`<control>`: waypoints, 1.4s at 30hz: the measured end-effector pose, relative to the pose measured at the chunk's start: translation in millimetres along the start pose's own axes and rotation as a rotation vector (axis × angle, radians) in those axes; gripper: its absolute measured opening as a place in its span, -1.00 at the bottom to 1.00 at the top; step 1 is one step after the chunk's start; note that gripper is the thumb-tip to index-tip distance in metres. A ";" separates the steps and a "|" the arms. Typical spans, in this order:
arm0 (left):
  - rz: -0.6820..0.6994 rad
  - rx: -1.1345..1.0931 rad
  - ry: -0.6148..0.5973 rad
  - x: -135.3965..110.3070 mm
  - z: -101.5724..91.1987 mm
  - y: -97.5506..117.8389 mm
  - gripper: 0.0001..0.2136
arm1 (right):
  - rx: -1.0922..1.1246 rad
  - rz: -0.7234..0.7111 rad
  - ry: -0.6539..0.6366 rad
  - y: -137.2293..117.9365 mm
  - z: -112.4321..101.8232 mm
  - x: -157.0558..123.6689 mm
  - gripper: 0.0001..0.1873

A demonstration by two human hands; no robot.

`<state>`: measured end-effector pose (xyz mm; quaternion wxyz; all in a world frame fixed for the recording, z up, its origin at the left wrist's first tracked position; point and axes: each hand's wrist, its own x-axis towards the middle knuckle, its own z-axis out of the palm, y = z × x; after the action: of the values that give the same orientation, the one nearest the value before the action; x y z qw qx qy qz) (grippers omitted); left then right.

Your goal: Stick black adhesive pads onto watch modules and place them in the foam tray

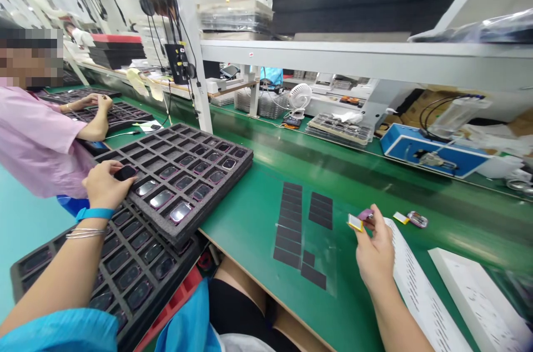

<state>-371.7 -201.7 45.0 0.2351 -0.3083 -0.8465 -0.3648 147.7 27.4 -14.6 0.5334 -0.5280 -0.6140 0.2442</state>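
Note:
My left hand [105, 182] reaches over a black foam tray [183, 138] and pinches a small dark device [125, 172] at the tray's near-left corner. Several glossy devices [170, 199] lie in the tray's cells. That tray rests on a second foam tray [62, 255] with more devices. My right hand [375, 252] is raised above the green bench [258, 213], fingers closed on a small silver battery with a yellow edge [355, 222] and a purple piece [366, 214]. Beside it lies a clear sheet with black adhesive strips [291, 219].
A person in a pink top [37, 141] works at the left over other foam trays [120, 110]. White label sheets [416, 285] and a white box [478, 296] lie at right. A blue fixture [433, 153], a small fan [300, 97] and a loose part [417, 219] lie farther back.

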 end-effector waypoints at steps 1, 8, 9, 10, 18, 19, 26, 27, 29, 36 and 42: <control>0.000 0.017 -0.012 1.0 0.0 0.9 -0.76 | -0.002 0.007 -0.002 -0.9 -0.2 -0.1 -0.26; 0.031 0.114 -0.118 2.2 -0.8 0.8 -0.69 | -0.023 0.027 -0.007 -4.0 -1.6 -1.6 -0.24; 0.031 0.116 -0.118 2.2 -0.6 0.0 -0.69 | -0.023 0.026 -0.008 -3.6 -1.5 -1.5 -0.24; 0.034 0.115 -0.118 2.3 -0.2 -0.8 -0.68 | -0.022 0.026 -0.008 -3.0 -1.5 -1.3 -0.24; 0.074 0.078 -0.099 3.8 3.5 -5.7 -0.65 | -0.006 -0.001 -0.023 3.6 -1.5 -0.1 -0.27; 0.073 0.069 -0.096 4.1 4.1 -6.6 -0.65 | -0.003 -0.004 -0.022 3.7 -1.4 -0.1 -0.27; 0.091 0.054 -0.106 7.2 9.1 -17.3 -0.62 | 0.010 0.002 -0.012 0.6 -1.1 -0.2 -0.27; 0.096 0.045 -0.112 7.9 9.6 -18.8 -0.62 | 0.013 0.003 -0.010 0.4 -1.2 -0.1 -0.27; 0.099 0.023 -0.125 9.2 10.4 -21.0 -0.62 | 0.016 0.004 -0.008 0.3 -1.3 0.0 -0.27; 0.016 -0.080 -0.163 11.3 10.3 -21.8 -0.63 | 0.009 0.002 -0.010 0.1 -0.9 0.2 -0.28; -0.097 -0.133 -0.223 14.1 10.1 -23.5 -0.58 | -0.004 0.010 -0.010 -3.0 -1.7 0.3 -0.30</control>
<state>-399.6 -201.8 36.4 0.1003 -0.3205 -0.8552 -0.3947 148.2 26.2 -11.3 0.5279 -0.5310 -0.6147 0.2482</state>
